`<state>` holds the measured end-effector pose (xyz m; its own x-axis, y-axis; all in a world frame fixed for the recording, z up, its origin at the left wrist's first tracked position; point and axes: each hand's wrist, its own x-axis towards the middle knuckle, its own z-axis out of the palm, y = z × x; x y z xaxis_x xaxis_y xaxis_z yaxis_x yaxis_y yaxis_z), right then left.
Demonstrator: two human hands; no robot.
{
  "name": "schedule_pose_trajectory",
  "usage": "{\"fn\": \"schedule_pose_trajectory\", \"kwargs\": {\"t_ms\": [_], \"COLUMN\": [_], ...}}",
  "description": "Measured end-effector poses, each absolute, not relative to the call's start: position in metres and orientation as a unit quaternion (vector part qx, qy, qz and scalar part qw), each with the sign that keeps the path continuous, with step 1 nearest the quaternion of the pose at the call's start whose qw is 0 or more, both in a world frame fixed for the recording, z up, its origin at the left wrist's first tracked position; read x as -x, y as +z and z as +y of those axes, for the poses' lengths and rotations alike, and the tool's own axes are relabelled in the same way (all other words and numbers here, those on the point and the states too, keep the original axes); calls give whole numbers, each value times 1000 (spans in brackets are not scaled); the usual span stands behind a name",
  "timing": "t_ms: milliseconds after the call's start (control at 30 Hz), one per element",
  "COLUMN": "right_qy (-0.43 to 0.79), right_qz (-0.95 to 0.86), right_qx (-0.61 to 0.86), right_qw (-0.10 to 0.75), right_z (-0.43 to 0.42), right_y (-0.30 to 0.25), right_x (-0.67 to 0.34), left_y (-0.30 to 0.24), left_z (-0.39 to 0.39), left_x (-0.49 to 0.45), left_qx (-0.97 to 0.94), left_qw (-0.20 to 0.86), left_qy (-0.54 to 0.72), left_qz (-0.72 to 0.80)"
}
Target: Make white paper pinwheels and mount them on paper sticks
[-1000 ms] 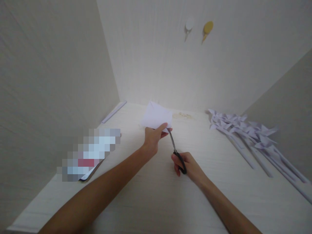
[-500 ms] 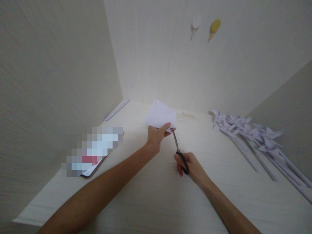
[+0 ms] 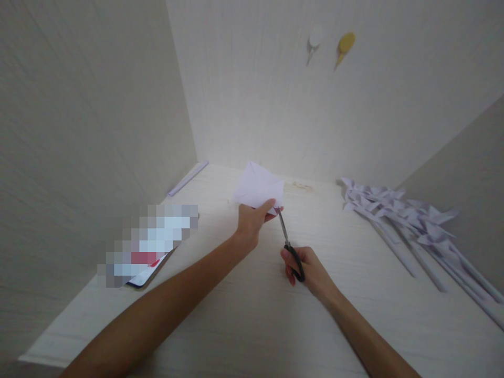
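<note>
A creased white sheet of paper (image 3: 258,184) is pinched at its near edge by my left hand (image 3: 254,218), the thumb lying on top. My right hand (image 3: 301,265) grips a pair of scissors (image 3: 292,254) by the black handles. The metal blades point away from me and meet the paper's near right corner, close to my left thumb. Where the blade tips end is hard to make out against the paper and fingers.
Several white paper pinwheels on rolled paper sticks (image 3: 405,215) lie at the right. A phone (image 3: 147,273), partly blurred out, rests at the left. Behind it lies a rolled paper stick (image 3: 188,178). Two hooks, one white (image 3: 315,38) and one yellow (image 3: 346,43), are on the back wall.
</note>
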<state>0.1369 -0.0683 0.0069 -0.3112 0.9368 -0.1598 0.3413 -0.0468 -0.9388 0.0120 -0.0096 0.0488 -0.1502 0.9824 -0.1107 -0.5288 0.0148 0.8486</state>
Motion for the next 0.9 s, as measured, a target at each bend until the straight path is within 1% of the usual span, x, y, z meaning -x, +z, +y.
{"fn": "schedule_pose_trajectory", "kwargs": {"t_ms": [900], "right_qy": [516], "right_qz": [-616], "right_qx": [520], "right_qw": [290], "right_z": [-70], "right_y": [7], "right_x": [-137], "left_y": [48], "left_z": [-11], "left_x": [-13], "left_qx": [-270], "left_qw": [593], "left_qy": [643], "left_qz": [402]}}
